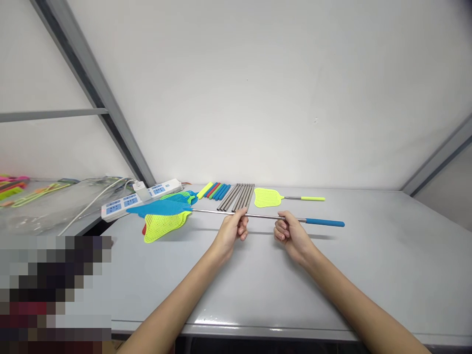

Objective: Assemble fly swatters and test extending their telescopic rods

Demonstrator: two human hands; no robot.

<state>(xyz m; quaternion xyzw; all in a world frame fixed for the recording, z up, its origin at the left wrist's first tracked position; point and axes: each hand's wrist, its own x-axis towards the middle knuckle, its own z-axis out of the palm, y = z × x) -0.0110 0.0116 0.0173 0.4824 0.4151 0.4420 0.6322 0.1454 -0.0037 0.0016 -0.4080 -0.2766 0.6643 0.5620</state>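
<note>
A blue fly swatter [162, 207] with a long, thin metal rod and a blue grip [324, 222] is held level above the table. My left hand [233, 230] pinches its rod near the middle. Closer to the blue grip, my right hand [290, 232] is closed on the same rod. Beneath and behind the blue head lie a yellow-green swatter head [165, 227] and other blue ones, partly hidden. Beyond my hands are several metal tubes [238, 196] in a row, with coloured grips [217, 191] to their left. Farther right lies a yellow-green fly swatter [268, 197] with a short rod.
A white power strip [127, 202] with a plugged-in adapter and cable stands at the table's left edge. Clear plastic bags [81, 201] lie on the surface farther left. A white wall [280, 98] rises behind the grey table [387, 265].
</note>
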